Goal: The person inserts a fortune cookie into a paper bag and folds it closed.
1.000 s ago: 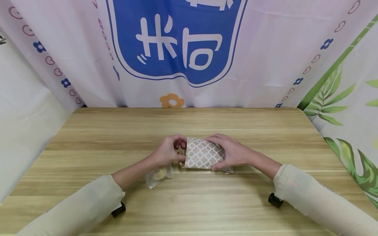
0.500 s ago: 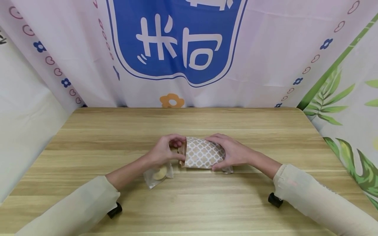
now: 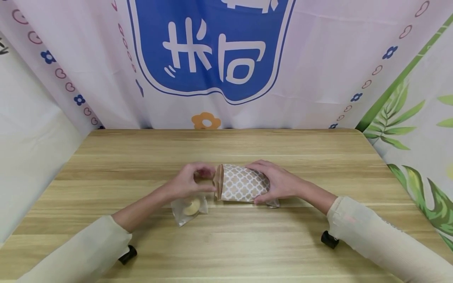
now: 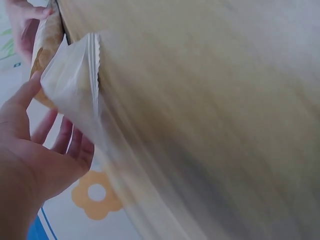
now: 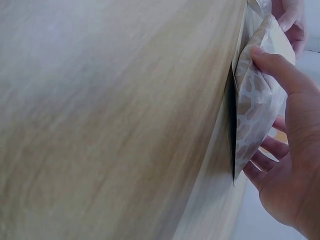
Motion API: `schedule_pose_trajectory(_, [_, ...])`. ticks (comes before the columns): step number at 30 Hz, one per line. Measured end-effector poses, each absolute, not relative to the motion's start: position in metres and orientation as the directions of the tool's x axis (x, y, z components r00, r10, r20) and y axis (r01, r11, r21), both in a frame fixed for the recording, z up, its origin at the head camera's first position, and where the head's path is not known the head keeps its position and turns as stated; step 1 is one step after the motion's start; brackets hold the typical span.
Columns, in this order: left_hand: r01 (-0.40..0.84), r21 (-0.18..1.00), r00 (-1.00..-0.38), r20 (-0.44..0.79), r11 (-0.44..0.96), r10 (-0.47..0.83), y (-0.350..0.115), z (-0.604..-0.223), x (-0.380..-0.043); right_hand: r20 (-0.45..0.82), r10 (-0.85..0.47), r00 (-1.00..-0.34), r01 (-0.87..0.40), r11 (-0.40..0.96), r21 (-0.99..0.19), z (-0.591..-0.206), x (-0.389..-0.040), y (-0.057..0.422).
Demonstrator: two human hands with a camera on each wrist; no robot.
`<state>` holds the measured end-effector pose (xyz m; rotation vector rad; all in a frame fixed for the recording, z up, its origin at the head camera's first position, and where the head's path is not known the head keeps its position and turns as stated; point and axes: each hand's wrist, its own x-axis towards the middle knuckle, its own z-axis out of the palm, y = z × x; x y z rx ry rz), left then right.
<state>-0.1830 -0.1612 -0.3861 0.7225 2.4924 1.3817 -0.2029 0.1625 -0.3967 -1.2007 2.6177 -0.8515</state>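
Note:
A brown paper bag [image 3: 244, 183] with a white lattice print lies at the middle of the table, its mouth gaping to the left. My right hand [image 3: 277, 182] grips its right part, thumb on the near edge and fingers over the far edge; the right wrist view shows the thumb pressing the printed side [image 5: 257, 95]. Just left of the mouth, my left hand [image 3: 185, 182] holds nothing, thumb and fingers spread apart. Below that hand lies a clear packet [image 3: 179, 213] with a pale round piece inside; its crimped edge [image 4: 95, 65] shows in the left wrist view.
The wood-grain table [image 3: 233, 243] ends at a white printed curtain [image 3: 315, 78] behind. A transparent corner [image 3: 273, 203] sticks out under the bag's right end. Black wrist pieces [image 3: 330, 239] hang below both sleeves.
My left hand has drawn back leftward from the bag's mouth, which now shows its brown inside. The right hand and the bag stay nearly where they were.

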Motion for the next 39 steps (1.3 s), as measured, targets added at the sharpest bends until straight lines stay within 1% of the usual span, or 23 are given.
schedule_pose_trajectory(4, [0.347,0.820,-0.820,0.030,0.455,0.572,-0.169,-0.383,-0.183,0.103,-0.733,-0.672,-0.652,0.520,-0.552,-0.396,-0.203,0.162])
schedule_pose_trajectory(8, [0.344,0.825,-0.774,-0.022,0.449,0.633,-0.177,-0.382,-0.186,0.102,-0.736,-0.669,-0.654,0.518,-0.551,-0.397,-0.203,0.163])
schedule_pose_trajectory(15, [0.365,0.832,-0.669,-0.078,0.418,0.739,-0.193,-0.379,-0.194,0.101,-0.736,-0.669,-0.653,0.517,-0.553,-0.398,-0.204,0.163])
schedule_pose_trajectory(21, [0.330,0.851,-0.631,-0.123,0.409,0.766,-0.200,-0.378,-0.196,0.096,-0.736,-0.670,-0.653,0.522,-0.549,-0.397,-0.204,0.163])
schedule_pose_trajectory(27, [0.303,0.860,-0.638,-0.136,0.410,0.758,-0.199,-0.377,-0.196,0.102,-0.739,-0.666,-0.660,0.520,-0.542,-0.398,-0.204,0.163])
schedule_pose_trajectory(31, [0.274,0.867,-0.660,-0.146,0.417,0.737,-0.199,-0.376,-0.196,0.100,-0.738,-0.667,-0.655,0.518,-0.550,-0.395,-0.203,0.162])
schedule_pose_trajectory(33, [0.265,0.868,-0.678,-0.141,0.420,0.721,-0.199,-0.377,-0.196,0.100,-0.738,-0.667,-0.657,0.519,-0.546,-0.396,-0.203,0.162])
schedule_pose_trajectory(39, [0.178,0.870,-0.779,-0.162,0.461,0.606,-0.202,-0.379,-0.198,0.098,-0.737,-0.668,-0.656,0.522,-0.544,-0.396,-0.204,0.162])
